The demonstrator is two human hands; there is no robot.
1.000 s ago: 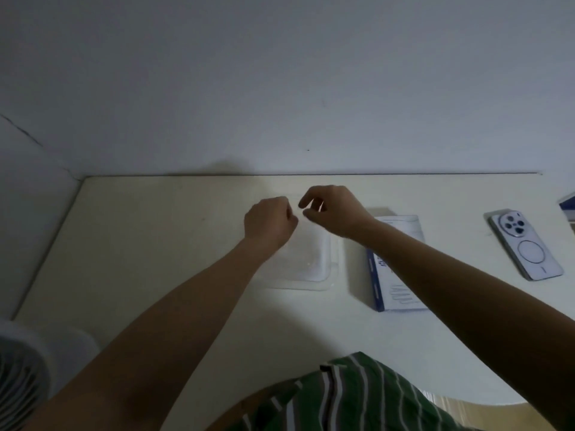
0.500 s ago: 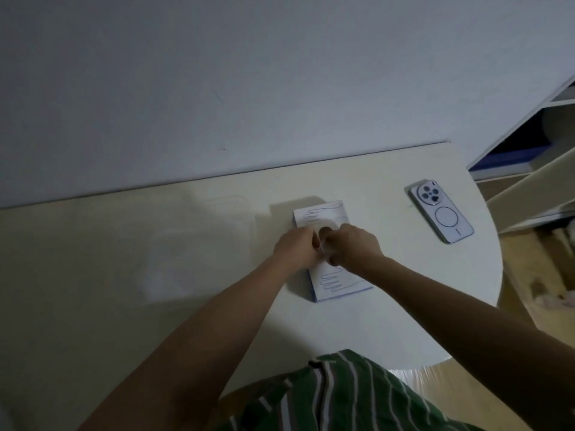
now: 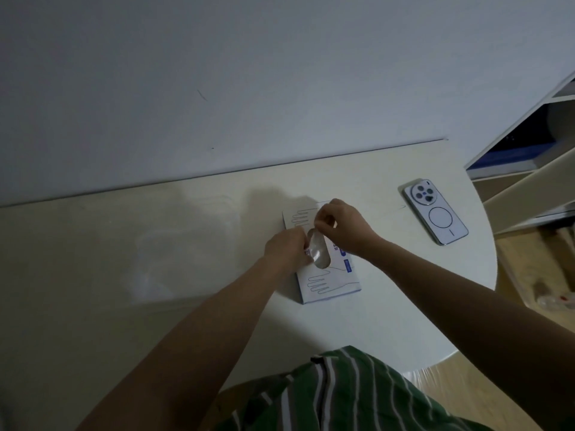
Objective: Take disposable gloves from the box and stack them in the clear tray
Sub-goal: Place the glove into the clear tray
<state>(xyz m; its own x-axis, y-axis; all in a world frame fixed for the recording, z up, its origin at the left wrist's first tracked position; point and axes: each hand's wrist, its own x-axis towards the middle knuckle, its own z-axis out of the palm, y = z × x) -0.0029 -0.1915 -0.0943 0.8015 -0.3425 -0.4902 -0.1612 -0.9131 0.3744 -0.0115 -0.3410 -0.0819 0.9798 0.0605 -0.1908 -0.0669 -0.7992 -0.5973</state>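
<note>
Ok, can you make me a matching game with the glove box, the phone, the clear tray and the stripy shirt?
1 glove box
2 phone
3 clear tray
4 shirt

a green with white stripes
b see-through, left of the box
c white with glove drawings
d camera side up, right of the box

Pairs: 1-c, 2-d, 3-b, 4-a

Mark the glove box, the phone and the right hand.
glove box [image 3: 331, 286]: head view, printed lid near its front edge.
phone [image 3: 435, 213]: head view, middle of its back.
right hand [image 3: 341, 227]: head view, back of the hand.
</note>
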